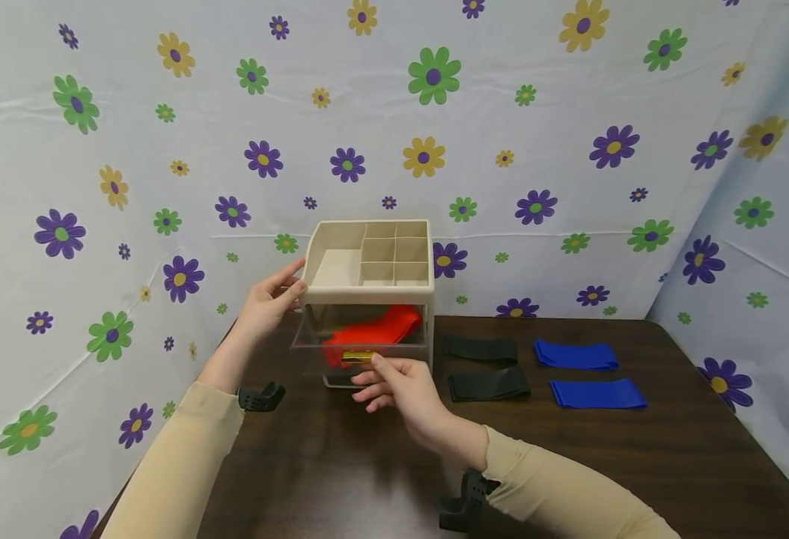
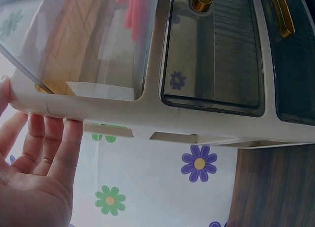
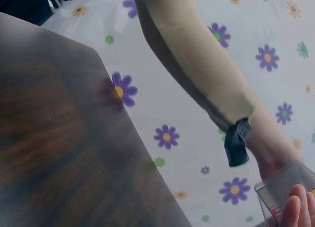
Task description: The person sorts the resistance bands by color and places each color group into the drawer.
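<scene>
A beige desktop organizer [image 1: 330, 290] with a divided open top stands on the table. Its clear upper drawer [image 1: 314, 358] is pulled out, and a folded red-orange band [image 1: 374, 329] lies inside. My left hand [image 1: 263, 305] grips the organizer's upper left side, thumb toward the front; in the left wrist view its fingertips [image 2: 51, 126] rest along the beige frame. My right hand [image 1: 408, 393] pinches the right end of the drawer's gold handle [image 1: 356, 358], thumb above and fingers below. In the right wrist view, its fingers [image 3: 291, 210] overlap the clear drawer front.
Two folded black bands [image 1: 489, 384] lie right of the organizer, with two folded blue bands [image 1: 598, 394] beyond them. Lower drawers [image 2: 216, 59] are closed in the left wrist view. The dark wooden table [image 1: 664, 457] meets a flowered backdrop [image 1: 475, 142] behind and at the right.
</scene>
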### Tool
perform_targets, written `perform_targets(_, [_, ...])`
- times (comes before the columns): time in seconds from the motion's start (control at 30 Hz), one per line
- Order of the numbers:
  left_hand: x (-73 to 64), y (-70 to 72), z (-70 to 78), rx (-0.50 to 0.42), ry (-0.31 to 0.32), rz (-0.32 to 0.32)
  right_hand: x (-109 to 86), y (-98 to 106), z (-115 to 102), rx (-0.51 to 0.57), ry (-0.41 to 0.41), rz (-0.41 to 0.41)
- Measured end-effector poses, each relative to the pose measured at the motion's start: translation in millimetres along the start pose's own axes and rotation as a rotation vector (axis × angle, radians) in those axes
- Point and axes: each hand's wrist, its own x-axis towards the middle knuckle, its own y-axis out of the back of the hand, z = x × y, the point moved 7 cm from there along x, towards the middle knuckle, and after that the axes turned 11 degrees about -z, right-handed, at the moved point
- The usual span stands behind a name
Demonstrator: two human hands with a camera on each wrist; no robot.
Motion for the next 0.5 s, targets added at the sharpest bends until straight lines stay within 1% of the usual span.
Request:
perform_targets(0.1, [1.6, 0.6, -3.6, 0.019, -0.012, 0.002, 7.4, 5, -1, -0.003, 0.004, 0.011])
perform_targets(0.23, [1.9, 0.8, -4.6, 0.023, -0.025, 0.001, 16.5, 11, -4, -0.006, 0.01, 0.03])
perform_targets(0.33, [1.5, 0.9, -4.1, 0.025, -0.026, 0.001, 22.7, 15, -5, -0.01, 0.008, 0.049])
perform_targets(0.5, [0.3, 0.2, -0.6, 0.012, -0.01, -0.004, 33.3, 21, -5, -0.018, 0.018, 0.076])
